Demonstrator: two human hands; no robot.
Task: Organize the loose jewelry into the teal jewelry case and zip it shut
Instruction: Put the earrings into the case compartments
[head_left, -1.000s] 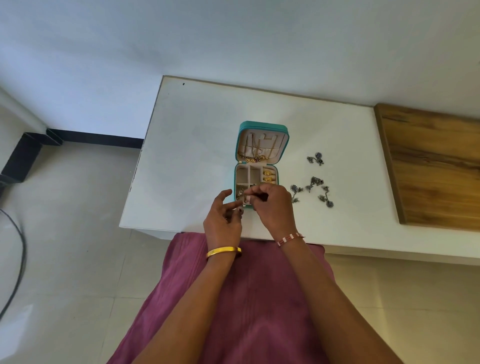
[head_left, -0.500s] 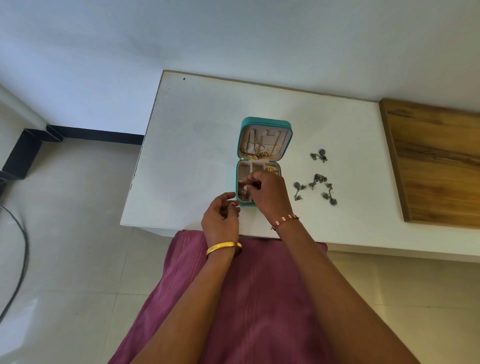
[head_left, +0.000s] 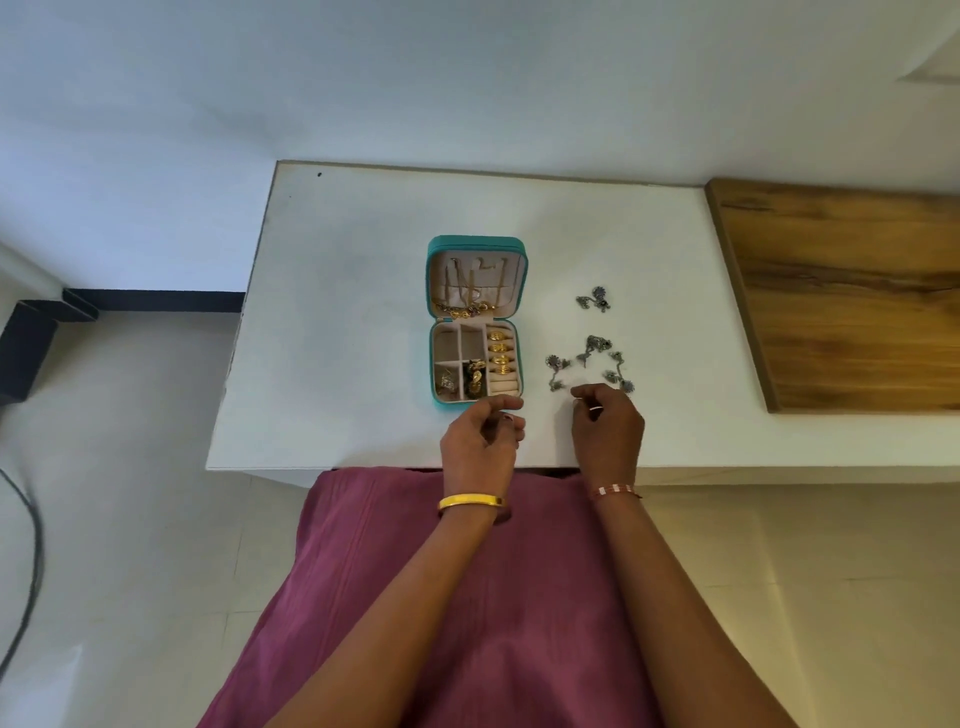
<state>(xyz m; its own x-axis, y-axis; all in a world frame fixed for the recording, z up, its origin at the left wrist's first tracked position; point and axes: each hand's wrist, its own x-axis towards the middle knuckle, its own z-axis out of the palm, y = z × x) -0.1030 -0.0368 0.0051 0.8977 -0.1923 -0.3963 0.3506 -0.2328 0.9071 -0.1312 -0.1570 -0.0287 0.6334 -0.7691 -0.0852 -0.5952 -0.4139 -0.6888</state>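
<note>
The teal jewelry case (head_left: 435, 280) lies open in the middle of the white table (head_left: 337, 312). Its lid holds gold chains (head_left: 467, 307). The base has gold rings (head_left: 501, 353) in the right roll and gold earrings (head_left: 474, 376) in the near compartments. Several loose silver earrings (head_left: 592, 347) lie right of the case, with one pair (head_left: 596, 300) farther back. My left hand (head_left: 480, 441) hovers loosely curled just in front of the case, holding nothing. Just short of the nearest silver earrings, my right hand (head_left: 608, 431) has its fingertips bent down and nothing visible in them.
A wooden board (head_left: 841, 301) covers the table's right end. The table's front edge runs just behind my wrists, with my maroon-clothed lap (head_left: 395, 571) below it. A dark cable (head_left: 31, 561) lies on the floor at the left.
My right hand has left the case and moved right toward the silver earrings. My left hand has stayed in front of the case. The case's near compartments are now uncovered.
</note>
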